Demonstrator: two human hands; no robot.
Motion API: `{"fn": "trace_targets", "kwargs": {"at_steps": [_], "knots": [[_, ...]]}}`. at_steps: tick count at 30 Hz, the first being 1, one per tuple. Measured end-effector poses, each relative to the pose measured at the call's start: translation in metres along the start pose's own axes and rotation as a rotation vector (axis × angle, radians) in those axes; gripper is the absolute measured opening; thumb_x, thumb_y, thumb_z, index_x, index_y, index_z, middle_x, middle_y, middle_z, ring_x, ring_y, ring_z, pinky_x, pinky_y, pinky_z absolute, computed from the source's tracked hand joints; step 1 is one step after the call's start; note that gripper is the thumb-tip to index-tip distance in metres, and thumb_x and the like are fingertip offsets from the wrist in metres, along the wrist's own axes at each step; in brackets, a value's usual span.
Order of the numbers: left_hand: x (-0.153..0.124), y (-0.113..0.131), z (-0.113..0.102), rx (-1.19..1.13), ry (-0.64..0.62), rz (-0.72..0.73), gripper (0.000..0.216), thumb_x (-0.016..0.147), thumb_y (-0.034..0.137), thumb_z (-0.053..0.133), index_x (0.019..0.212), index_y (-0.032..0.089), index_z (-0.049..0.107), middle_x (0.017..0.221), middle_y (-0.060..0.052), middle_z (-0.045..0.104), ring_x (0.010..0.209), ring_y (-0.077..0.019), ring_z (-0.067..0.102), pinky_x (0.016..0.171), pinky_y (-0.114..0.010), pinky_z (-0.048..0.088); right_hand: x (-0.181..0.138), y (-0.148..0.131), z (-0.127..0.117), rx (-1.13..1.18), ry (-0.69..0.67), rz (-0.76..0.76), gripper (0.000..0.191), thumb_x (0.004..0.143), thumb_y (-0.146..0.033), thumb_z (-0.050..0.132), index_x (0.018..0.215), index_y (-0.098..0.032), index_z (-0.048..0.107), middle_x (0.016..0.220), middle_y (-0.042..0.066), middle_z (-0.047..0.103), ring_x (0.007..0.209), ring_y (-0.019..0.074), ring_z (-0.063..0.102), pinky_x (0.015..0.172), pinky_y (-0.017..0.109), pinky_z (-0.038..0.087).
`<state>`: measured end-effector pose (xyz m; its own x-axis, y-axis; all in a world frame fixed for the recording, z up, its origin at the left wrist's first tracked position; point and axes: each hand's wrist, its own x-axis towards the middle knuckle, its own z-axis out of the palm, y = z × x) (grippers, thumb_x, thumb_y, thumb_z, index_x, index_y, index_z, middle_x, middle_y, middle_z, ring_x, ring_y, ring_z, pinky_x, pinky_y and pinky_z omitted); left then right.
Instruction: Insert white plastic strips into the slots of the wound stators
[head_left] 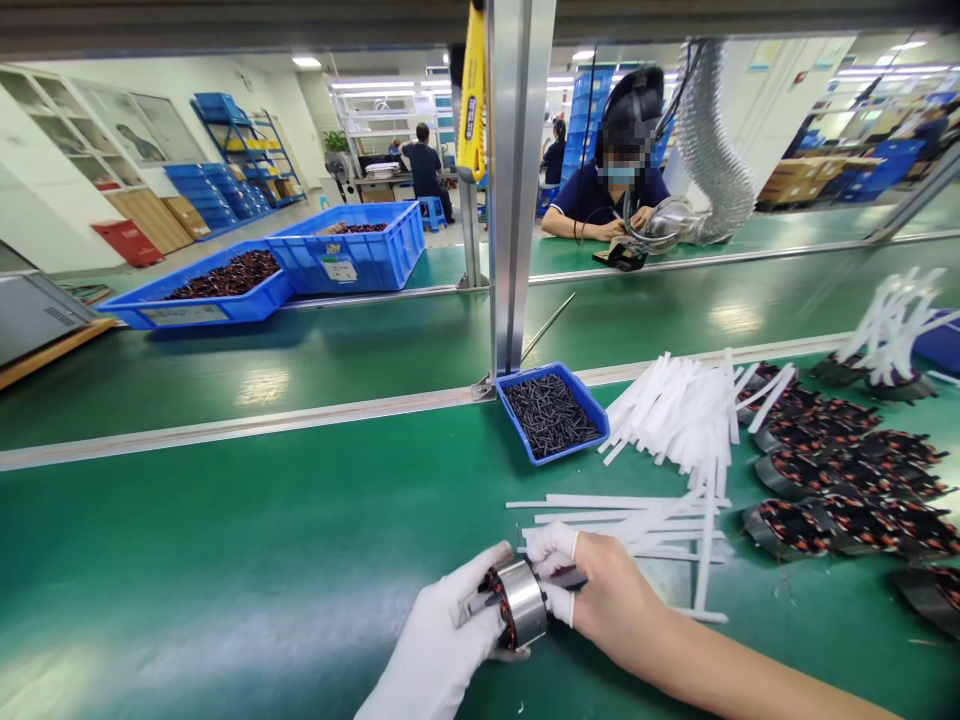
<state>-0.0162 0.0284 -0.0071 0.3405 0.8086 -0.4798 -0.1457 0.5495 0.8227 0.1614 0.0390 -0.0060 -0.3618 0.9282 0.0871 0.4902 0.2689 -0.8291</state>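
Note:
A motor stator [525,604], a shiny steel ring with dark and copper-coloured windings at its ends, lies on its side just above the green bench. My left hand [442,635], in a white glove, is closed around its left end. A flat grey piece [477,603] sticks out of that end. At the stator's right end is my right hand [604,590], with white covers on the fingertips. Its thumb and fingers pinch around a slim dark piece [568,578], whose kind I cannot make out. White strips [622,517] lie just behind this hand.
A blue tray [536,459] of short black pieces stands by the metal post [510,200]. Several more stators [787,530] cover the right side. Blue bins [352,265] of dark parts stand across the bench. A co-worker [577,205] sits opposite, near a ducted hose [712,140].

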Motion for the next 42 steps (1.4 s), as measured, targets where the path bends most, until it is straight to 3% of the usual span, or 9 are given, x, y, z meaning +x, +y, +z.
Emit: {"fn": "trace_targets", "kwargs": {"at_steps": [7,13,19,24,28,33,42], "knots": [[-0.003,0.005,0.004,0.227,0.078,0.124,0.047,0.061,0.005,0.049,0.102,0.021,0.065,0.104,-0.001,0.068,0.099,-0.0241,0.059,0.090,-0.033,0.045,0.000,-0.001,-0.003,-0.118,-0.045,-0.054,0.013,0.071,-0.009,0.049,0.078,-0.019,0.054,0.064,-0.001,0.054,0.058,0.0121,0.048,0.055,0.021,0.038],[-0.006,0.004,0.003,0.360,0.059,0.189,0.049,0.061,0.002,0.045,0.100,0.023,0.067,0.102,0.001,0.069,0.096,-0.0229,0.061,0.087,-0.030,0.047,-0.001,0.000,-0.004,-0.247,-0.202,-0.060,0.011,0.076,-0.010,0.043,0.070,-0.017,0.050,0.069,0.001,0.055,0.062,0.0135,0.050,0.059,0.022,0.038],[-0.004,0.002,-0.001,0.412,0.052,0.205,0.052,0.057,0.000,0.044,0.097,0.022,0.068,0.097,0.000,0.070,0.090,-0.0231,0.064,0.082,-0.029,0.049,-0.007,0.001,-0.005,-0.450,-0.340,-0.175,0.025,0.059,-0.003,0.040,0.076,-0.016,0.051,0.071,0.005,0.057,0.064,0.0170,0.050,0.059,0.025,0.038],[-0.005,0.009,0.001,0.536,0.072,0.222,0.052,0.053,0.000,0.043,0.090,0.023,0.071,0.088,0.001,0.072,0.083,-0.0226,0.066,0.076,-0.026,0.051,-0.009,-0.001,-0.009,-0.566,-0.415,-0.221,0.034,0.055,-0.002,0.039,0.083,-0.013,0.055,0.078,0.010,0.059,0.072,0.0199,0.051,0.065,0.028,0.040],[-0.006,0.011,0.001,0.622,0.056,0.258,0.054,0.053,0.001,0.041,0.092,0.024,0.071,0.090,0.002,0.072,0.084,-0.0200,0.065,0.077,-0.022,0.050,-0.009,-0.002,-0.010,-0.561,-0.433,-0.208,0.033,0.058,-0.003,0.040,0.086,-0.012,0.055,0.078,0.010,0.060,0.072,0.0199,0.051,0.064,0.028,0.040],[-0.006,0.009,0.001,0.674,0.062,0.292,0.055,0.052,0.002,0.040,0.093,0.023,0.070,0.088,0.001,0.072,0.081,-0.0186,0.065,0.077,-0.022,0.050,-0.007,0.000,-0.009,-0.509,-0.406,-0.241,0.019,0.070,-0.007,0.039,0.080,-0.014,0.053,0.075,0.008,0.060,0.069,0.0188,0.050,0.061,0.027,0.038],[-0.005,0.009,0.002,0.650,0.070,0.277,0.053,0.052,0.002,0.041,0.092,0.022,0.070,0.087,0.000,0.072,0.080,-0.0184,0.066,0.078,-0.022,0.050,-0.008,0.002,-0.007,-0.534,-0.367,-0.268,0.017,0.077,-0.012,0.038,0.084,-0.015,0.053,0.073,0.007,0.060,0.065,0.0177,0.049,0.057,0.028,0.034]]}}
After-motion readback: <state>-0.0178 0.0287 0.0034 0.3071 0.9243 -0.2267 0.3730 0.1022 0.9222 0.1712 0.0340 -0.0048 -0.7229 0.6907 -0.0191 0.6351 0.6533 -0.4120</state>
